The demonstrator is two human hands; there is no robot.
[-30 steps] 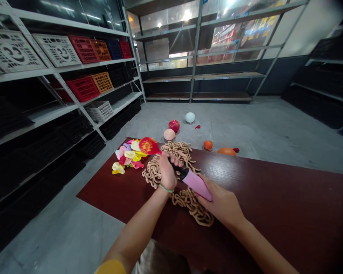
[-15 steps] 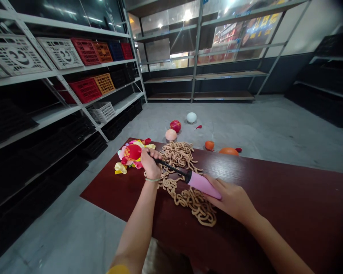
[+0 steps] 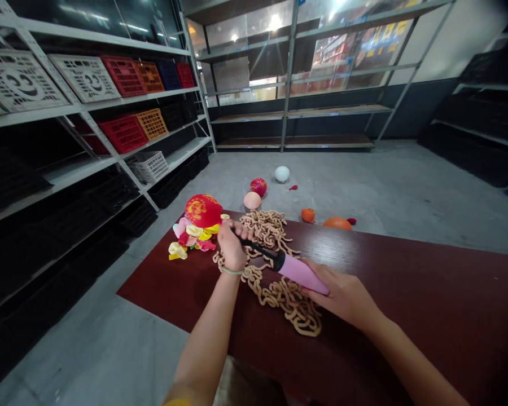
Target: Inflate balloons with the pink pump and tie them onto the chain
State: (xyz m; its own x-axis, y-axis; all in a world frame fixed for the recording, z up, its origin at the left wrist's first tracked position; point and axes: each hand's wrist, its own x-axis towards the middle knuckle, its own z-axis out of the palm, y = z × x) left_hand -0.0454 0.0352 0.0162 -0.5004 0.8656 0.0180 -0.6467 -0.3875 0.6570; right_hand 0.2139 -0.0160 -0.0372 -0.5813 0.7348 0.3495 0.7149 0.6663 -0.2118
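Observation:
My left hand (image 3: 233,248) is closed round the neck of a red balloon (image 3: 204,211) and the black end of a balloon pump. The balloon, printed in gold, is partly inflated and stands out to the left of my fingers. Its mouth is hidden in my grip. My right hand (image 3: 346,293) wraps the pink barrel of the balloon pump (image 3: 300,273); a black rod runs from it to my left hand. Below the red balloon lies a pile of limp, coloured balloons (image 3: 190,241). Tan, cord-like coils (image 3: 285,299) spread under the pump.
The dark red-brown table (image 3: 398,299) extends right. On the floor beyond lie a white balloon (image 3: 281,174), a patterned red one (image 3: 258,186), a peach one (image 3: 252,200) and orange ones (image 3: 308,214). Shelving with crates (image 3: 122,76) stands left; a metal rack (image 3: 285,107) is at the back.
The red balloon has swollen and risen above the limp pile. My left hand has shifted right, nearer my right hand, and less of the black rod shows. My right hand has barely moved.

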